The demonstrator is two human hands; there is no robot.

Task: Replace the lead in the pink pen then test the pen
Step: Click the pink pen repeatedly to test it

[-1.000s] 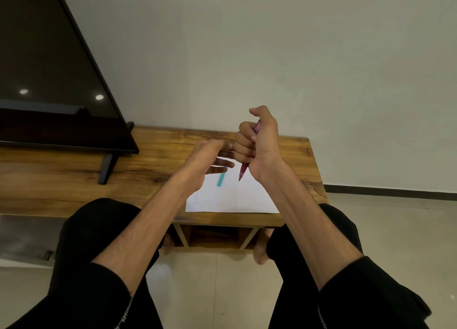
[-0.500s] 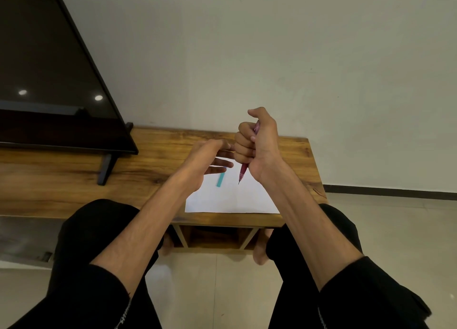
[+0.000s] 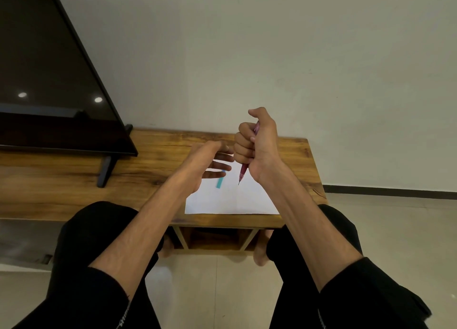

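Right hand point(image 3: 257, 145) fists the pink pen point(image 3: 243, 171), thumb seemingly clicking lead out; left hand point(image 3: 207, 161) hovers apart; next, tip down to paper point(image 3: 230, 200) for testing.

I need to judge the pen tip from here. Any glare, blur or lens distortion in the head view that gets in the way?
Head view: soft, even light; the pen tip reads sharp against the white paper. Two ceiling-light reflections glare on the TV screen, away from the work. Wide-angle distortion slants the TV's edge. The left hand looks slightly soft.
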